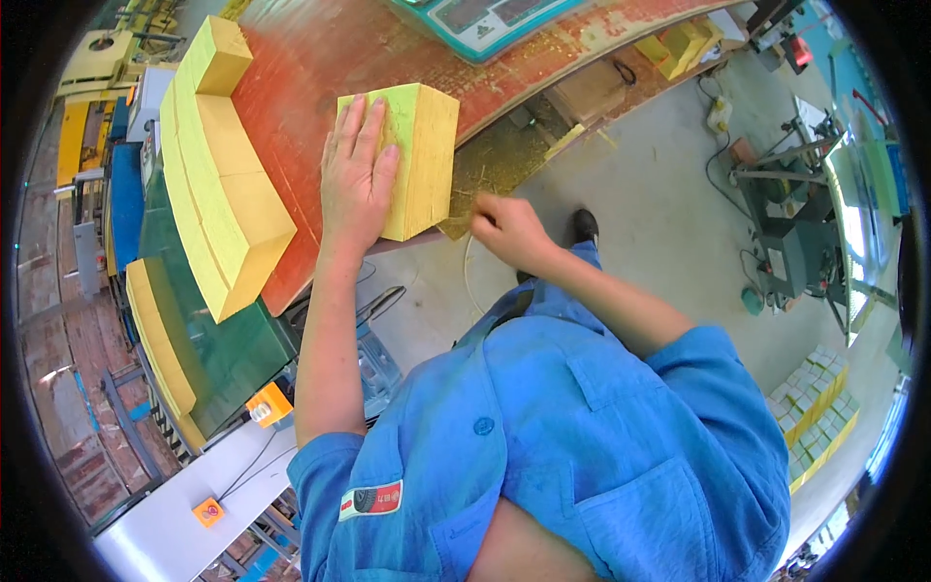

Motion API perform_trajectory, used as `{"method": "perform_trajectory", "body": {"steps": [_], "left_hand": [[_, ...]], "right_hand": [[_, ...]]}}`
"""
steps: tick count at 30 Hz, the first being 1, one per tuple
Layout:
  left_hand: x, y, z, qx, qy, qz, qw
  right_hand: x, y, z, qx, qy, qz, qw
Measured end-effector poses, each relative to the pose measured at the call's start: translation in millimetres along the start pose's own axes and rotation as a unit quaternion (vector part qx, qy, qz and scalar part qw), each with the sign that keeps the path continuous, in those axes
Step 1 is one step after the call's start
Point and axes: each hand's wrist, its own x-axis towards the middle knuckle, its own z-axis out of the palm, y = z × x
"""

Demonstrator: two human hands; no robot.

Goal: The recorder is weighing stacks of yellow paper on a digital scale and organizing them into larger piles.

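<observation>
A thick yellow block, finely layered like stacked paper, lies at the edge of a worn red tabletop. Flat on its top rests my left hand, fingers stretched forward and thumb slightly apart. To the right of the block's near end, my right hand is held in the air with its fingers curled closed. Whatever it may hold is hidden, and it appears apart from the block. A curved row of similar yellow blocks stands to the left of my left hand.
A teal-framed scale stands at the table's far side. Yellow scraps cover a lower ledge beside the table. Left lies a green conveyor belt carrying another yellow stack, near an orange switch box. Dark machinery stands right.
</observation>
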Motion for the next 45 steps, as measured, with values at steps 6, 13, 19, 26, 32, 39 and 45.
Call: {"method": "perform_trajectory", "body": {"steps": [6, 13, 19, 26, 32, 39, 45], "left_hand": [[1, -1, 0, 0.000, 0.005, 0.007, 1.000], [1, -1, 2, 0.002, 0.007, 0.011, 1.000], [-2, -3, 0, -0.006, 0.006, 0.004, 1.000], [-2, -2, 0, -0.008, -0.009, -0.007, 1.000], [2, 1, 1, -0.014, -0.019, -0.007, 1.000], [0, -1, 0, -0.013, -0.003, 0.004, 1.000], [2, -4, 2, -0.007, -0.003, 0.003, 1.000]], "right_hand": [[0, -38, 1, 0.082, 0.015, -0.021, 0.996], [15, -39, 23, 0.084, 0.053, -0.017, 0.995], [-11, -1, -5, 0.097, -0.082, 0.032, 0.991], [9, 12, -43, -0.188, 0.007, -0.048, 0.981], [91, -52, -55, -0.164, 0.223, -0.187, 0.942], [115, -40, -68, -0.247, 0.237, -0.235, 0.910], [79, -11, -67, -0.194, 0.187, -0.135, 0.953]]}}
